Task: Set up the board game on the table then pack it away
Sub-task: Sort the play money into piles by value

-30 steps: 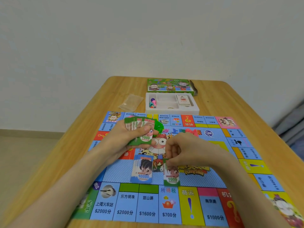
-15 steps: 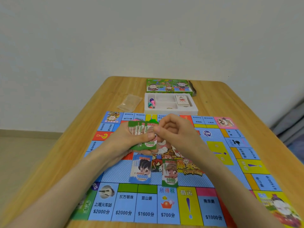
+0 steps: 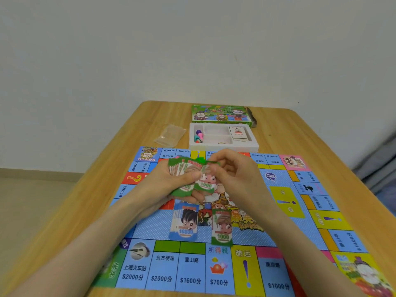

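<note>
The colourful game board (image 3: 285,213) lies flat across the near half of the wooden table. My left hand (image 3: 162,185) holds a fanned stack of green 1000 play-money notes (image 3: 182,168) above the board's middle. My right hand (image 3: 233,176) pinches one green 1000 note (image 3: 204,185) at the edge of that stack. Below my hands two piles lie on the board: blue 10000 notes (image 3: 186,224) on the left and green 1000 notes (image 3: 222,228) on the right.
A white plastic tray (image 3: 255,144) behind the board holds coloured pawns (image 3: 198,136) and a deck of cards (image 3: 238,133). The green box lid (image 3: 220,113) lies beyond it. A clear plastic bag (image 3: 170,136) sits left of the tray. Bare table runs along both sides.
My right hand left the green pile on the board, rose to the stack in my left hand and now pinches a green note there. The left hand barely moved.
</note>
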The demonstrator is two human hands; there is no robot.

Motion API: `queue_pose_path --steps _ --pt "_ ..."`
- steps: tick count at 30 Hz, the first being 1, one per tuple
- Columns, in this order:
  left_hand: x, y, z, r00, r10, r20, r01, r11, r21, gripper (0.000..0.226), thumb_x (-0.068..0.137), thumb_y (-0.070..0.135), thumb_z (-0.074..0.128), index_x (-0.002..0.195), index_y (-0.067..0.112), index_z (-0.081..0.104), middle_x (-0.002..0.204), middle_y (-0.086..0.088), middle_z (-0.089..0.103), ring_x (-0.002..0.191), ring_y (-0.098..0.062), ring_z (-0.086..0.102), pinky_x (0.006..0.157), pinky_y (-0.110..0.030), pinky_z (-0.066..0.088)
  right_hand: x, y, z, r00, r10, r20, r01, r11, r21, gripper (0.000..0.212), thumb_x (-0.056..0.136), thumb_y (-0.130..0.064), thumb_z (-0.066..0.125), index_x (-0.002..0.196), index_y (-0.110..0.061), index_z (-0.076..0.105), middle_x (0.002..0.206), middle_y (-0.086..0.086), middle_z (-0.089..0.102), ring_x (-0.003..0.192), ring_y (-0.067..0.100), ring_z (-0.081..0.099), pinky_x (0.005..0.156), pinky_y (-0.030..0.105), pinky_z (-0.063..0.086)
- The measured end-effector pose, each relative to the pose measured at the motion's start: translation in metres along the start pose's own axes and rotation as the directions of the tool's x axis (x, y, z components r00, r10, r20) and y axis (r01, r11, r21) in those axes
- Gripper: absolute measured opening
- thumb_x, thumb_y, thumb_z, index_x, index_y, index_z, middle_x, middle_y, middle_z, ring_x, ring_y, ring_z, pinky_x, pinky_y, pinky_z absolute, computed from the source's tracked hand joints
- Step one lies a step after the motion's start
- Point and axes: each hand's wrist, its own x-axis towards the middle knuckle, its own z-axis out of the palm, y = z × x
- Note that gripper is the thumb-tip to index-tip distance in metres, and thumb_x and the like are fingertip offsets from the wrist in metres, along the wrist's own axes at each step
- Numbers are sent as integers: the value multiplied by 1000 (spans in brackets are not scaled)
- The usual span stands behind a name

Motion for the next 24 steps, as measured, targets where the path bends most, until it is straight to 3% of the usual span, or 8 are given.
queue_pose_path --steps 3,5,7,10,14,19,24 --pt "2 -2 -3 1000 -6 -22 5 1000 -19 24 69 15 65 87 0 62 63 -15 67 51 -19 67 46 -23 55 3 -4 -4 998 54 -42 -54 999 -8 22 87 -5 62 77 -24 57 74 4 61 71 21 57 70 39 50" --pt "2 -3 -5 1000 11 -22 -12 1000 -25 19 70 16 65 80 0 59 57 -11 61 51 -19 67 47 -23 55 6 -10 -14 991 135 4 -135 989 56 16 85 -7 65 76 -18 60 70 4 61 67 16 57 69 37 50" --pt "3 -3 -6 999 31 -18 -32 999 -34 19 71 18 64 79 2 58 54 -8 56 50 -18 66 46 -22 54 9 -16 -29 965 216 150 -227 972 61 10 82 -10 69 78 -14 61 64 4 64 61 11 59 61 26 49" --pt "6 -4 -7 998 47 -33 -49 996 -68 25 72 22 63 87 2 57 52 -6 52 48 -17 64 44 -21 53 8 -18 -44 860 289 422 -245 957 -157 8 82 -14 70 84 -11 63 62 2 68 57 11 57 57 20 42" --pt "8 -5 -6 998 59 -28 -60 997 -58 28 72 24 62 89 1 55 52 -4 50 46 -17 62 43 -21 50 -2 -8 -40 742 359 565 -201 925 -323 9 83 -21 71 83 -18 62 62 -8 67 56 -2 59 51 11 39" --pt "8 -5 -9 997 68 -31 -70 995 -64 26 73 22 61 90 1 57 51 -4 51 46 -17 62 43 -21 51 -6 5 -34 759 306 575 -131 937 -325 13 80 -21 74 78 -22 62 68 -3 69 60 -1 61 54 11 40" --pt "10 -4 -11 995 86 -60 -91 992 -86 33 70 27 64 90 2 56 50 -3 52 45 -17 62 42 -20 50 -15 12 -30 812 246 529 -33 925 -380 16 77 -22 76 78 -24 61 69 -4 61 55 -2 50 53 14 40"
